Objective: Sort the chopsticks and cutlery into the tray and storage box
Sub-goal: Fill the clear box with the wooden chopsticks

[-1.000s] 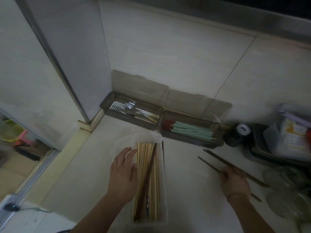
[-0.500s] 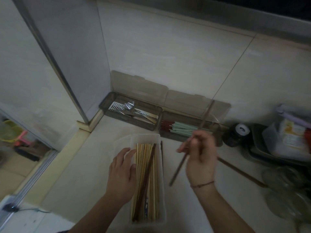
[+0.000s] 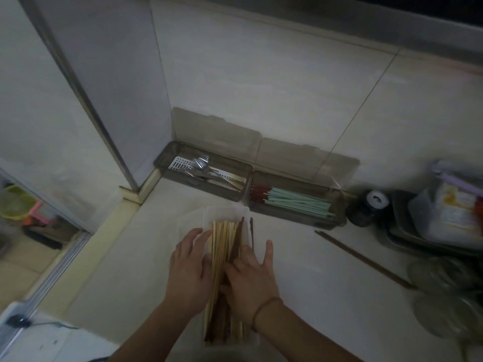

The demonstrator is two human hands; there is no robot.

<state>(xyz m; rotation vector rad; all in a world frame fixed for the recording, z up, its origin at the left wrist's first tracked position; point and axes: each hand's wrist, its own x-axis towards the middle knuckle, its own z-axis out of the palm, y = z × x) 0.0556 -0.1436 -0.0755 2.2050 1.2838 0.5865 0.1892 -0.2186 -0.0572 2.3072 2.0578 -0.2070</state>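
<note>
A clear plastic tray (image 3: 226, 212) lies lengthwise in front of me, holding several pale wooden chopsticks (image 3: 221, 239) and a dark brown chopstick (image 3: 239, 232). My left hand (image 3: 190, 269) rests on the tray's left rim with its fingers straight. My right hand (image 3: 251, 276) lies flat over the chopsticks in the tray, fingers spread, touching the dark ones. Another dark chopstick (image 3: 362, 258) lies on the counter to the right. Against the wall, a grey storage box (image 3: 167, 163) holds forks (image 3: 200, 163) and flat utensils. The box next to it (image 3: 339, 202) holds green and red chopsticks (image 3: 298, 203).
A thin dark stick (image 3: 251, 229) lies just outside the tray's right wall. At the right stand a dark jar (image 3: 367, 209), a metal dish with plastic bags (image 3: 444, 207) and glass lids (image 3: 444, 312). The counter's edge drops off at the left, beside a wall panel (image 3: 104, 100).
My right hand lifted a dark chopstick from the counter at the right, carried it left and now lies over the tray. The left hand stayed on the tray's rim.
</note>
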